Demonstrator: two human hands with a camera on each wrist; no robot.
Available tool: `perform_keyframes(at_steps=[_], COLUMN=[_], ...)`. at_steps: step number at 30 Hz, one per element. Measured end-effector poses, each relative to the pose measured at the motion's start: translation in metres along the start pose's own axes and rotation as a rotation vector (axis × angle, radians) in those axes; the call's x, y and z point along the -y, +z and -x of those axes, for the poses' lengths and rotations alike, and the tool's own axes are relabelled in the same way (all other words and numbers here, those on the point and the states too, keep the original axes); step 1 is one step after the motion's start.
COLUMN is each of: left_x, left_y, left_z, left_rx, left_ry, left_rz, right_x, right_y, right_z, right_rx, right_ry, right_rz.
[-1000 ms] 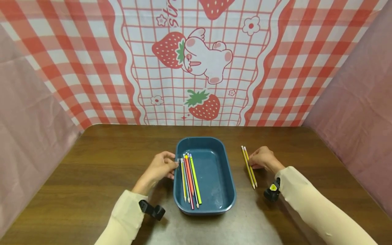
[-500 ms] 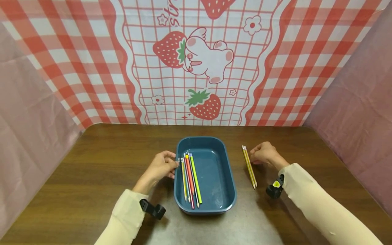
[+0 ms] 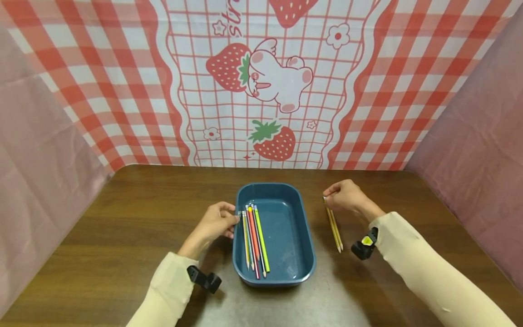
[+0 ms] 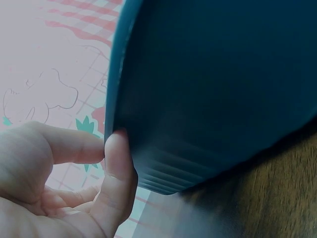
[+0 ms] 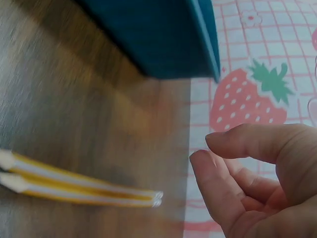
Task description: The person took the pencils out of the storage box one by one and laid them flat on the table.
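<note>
A dark blue rectangular plastic tub (image 3: 286,236) stands in the middle of the table. My left hand (image 3: 214,222) pinches its left rim between thumb and finger, as the left wrist view (image 4: 116,163) confirms. Along the tub's left side lies a row of several pencils (image 3: 254,240) in mixed colours. To the right of the tub, two yellow-striped pencils (image 3: 334,229) lie side by side on the table, tips toward me. My right hand (image 3: 347,196) hovers over their eraser ends; in the right wrist view its thumb and fingers (image 5: 203,166) hold nothing and are apart from the pencils.
The brown wooden table (image 3: 155,204) ends at the back against a red-and-white strawberry cloth (image 3: 269,136). Pink fabric (image 3: 470,113) hangs at both sides. A black wrist camera (image 3: 363,247) is strapped to each sleeve.
My right hand has let go of the two yellow-striped pencils, drawn off to the right, then moved up over their eraser ends. The left hand and tub have hardly moved.
</note>
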State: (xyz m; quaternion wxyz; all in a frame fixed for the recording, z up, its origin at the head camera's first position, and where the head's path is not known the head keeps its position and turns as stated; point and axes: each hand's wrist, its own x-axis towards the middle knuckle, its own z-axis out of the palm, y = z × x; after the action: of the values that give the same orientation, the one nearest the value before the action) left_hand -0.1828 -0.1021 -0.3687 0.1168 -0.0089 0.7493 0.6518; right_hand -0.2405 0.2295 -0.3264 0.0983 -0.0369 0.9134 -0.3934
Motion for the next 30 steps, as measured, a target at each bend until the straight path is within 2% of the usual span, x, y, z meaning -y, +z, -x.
perform_keyframes(at_steps=[5,13,24,30], left_x=[-0.001,0.0,0.0,0.0], left_y=[-0.001,-0.001,0.001,0.0], left_z=[0.001,0.0,0.0,0.0], left_rx=[0.0,0.003,0.001,0.0], left_ry=[-0.004,0.014,-0.002,-0.007], left_rz=[0.004,0.007,0.005,0.003], right_x=[0.018,0.045,0.071,0.078], right_y=[0.003,0.016,0.044,0.058], right_z=[-0.001,-0.009,-0.015,-0.017], right_rx=[0.022,0.039,0.144,0.157], right_ry=[-0.04,-0.085,-0.061,-0.06], right_rz=[0.031,0.018,-0.137,-0.123])
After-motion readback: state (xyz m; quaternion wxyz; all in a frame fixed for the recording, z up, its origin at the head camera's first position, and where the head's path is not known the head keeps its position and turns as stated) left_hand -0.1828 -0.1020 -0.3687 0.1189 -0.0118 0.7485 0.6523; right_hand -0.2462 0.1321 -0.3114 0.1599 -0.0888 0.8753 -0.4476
